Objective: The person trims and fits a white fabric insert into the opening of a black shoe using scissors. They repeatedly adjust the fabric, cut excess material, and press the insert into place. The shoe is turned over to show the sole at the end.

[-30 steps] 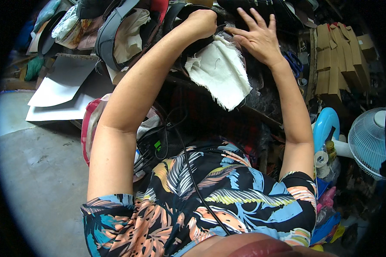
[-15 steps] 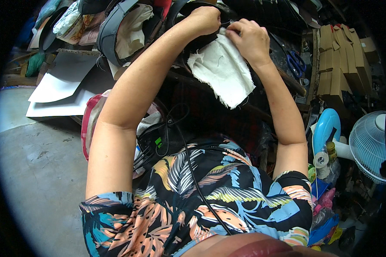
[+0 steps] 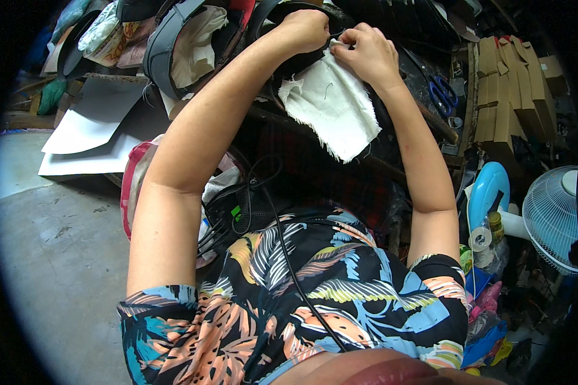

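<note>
A frayed white cloth hangs at the far middle, its narrow upper corner reaching my right hand. The fingers and thumb of that hand are pinched together at this corner. Just left of it, my left hand is closed in a fist over dark material; whatever its fingers hold is hidden. A loose dark thread lies on the cloth. Black curved pieces surround both hands, too dark to make out fully.
Blue-handled scissors lie right of my right hand. Beyond them stand brown cardboard boxes and a blue-and-white fan. At left are a curved dark grey strip, cream cloth and white sheets. A black cable crosses my front.
My right hand has shifted slightly left and away from me, its fingers now at the cloth's upper corner. The cloth has moved a little left. My left hand has hardly moved.
</note>
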A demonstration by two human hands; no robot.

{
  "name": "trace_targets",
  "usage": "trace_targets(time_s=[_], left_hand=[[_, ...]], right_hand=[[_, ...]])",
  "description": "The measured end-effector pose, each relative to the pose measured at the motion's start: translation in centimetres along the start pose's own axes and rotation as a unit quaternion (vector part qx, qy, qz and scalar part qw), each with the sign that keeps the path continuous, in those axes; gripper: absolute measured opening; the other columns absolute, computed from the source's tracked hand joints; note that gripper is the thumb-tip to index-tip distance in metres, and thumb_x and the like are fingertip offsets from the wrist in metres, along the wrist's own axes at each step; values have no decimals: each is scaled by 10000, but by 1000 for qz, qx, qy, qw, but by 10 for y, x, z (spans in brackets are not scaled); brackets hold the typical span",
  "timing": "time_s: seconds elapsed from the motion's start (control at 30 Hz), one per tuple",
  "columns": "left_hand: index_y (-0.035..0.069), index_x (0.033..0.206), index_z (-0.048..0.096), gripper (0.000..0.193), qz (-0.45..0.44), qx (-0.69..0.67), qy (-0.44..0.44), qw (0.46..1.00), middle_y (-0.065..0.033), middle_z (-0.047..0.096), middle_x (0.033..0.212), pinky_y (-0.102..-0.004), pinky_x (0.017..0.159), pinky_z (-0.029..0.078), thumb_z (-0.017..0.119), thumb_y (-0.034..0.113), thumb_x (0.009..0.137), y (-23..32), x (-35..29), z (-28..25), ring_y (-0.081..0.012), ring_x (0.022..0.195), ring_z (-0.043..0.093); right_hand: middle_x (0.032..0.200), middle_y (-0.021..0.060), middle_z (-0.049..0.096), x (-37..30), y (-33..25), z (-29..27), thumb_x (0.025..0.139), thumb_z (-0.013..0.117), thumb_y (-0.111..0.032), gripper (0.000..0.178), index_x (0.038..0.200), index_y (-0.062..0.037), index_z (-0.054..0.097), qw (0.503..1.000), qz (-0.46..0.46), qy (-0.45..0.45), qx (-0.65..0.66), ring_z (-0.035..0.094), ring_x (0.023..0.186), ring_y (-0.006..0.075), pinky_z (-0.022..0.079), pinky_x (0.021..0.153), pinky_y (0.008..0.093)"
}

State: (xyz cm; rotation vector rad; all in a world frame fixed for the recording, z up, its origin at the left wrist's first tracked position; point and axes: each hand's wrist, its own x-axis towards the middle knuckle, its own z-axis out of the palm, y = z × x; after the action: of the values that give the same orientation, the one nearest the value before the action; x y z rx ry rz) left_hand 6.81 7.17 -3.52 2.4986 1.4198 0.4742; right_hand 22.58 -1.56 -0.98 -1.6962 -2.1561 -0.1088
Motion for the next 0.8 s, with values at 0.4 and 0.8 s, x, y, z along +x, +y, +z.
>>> trace_targets(time_s=[0.4, 0.8], left_hand=[[50, 966, 745, 225, 59, -88, 30, 994, -178, 719, 924, -395, 852, 538, 600, 67, 794, -2, -25, -18, -340, 911, 691], [-35, 1020, 697, 276, 16, -185, 46, 982, -233, 706, 1027, -409, 899, 522, 512, 9, 821, 9, -43, -44, -361, 1004, 676]], right_hand=[[927, 70, 662, -2, 13, 16, 799, 784, -330, 309, 985, -95, 706, 990, 89, 9, 108, 675, 882, 259, 541, 803, 397], [840, 81, 726, -37, 33, -20, 898, 728, -316, 572, 1383, -97, 516, 935, 124, -48, 330, 665, 826, 131, 491, 749, 277]])
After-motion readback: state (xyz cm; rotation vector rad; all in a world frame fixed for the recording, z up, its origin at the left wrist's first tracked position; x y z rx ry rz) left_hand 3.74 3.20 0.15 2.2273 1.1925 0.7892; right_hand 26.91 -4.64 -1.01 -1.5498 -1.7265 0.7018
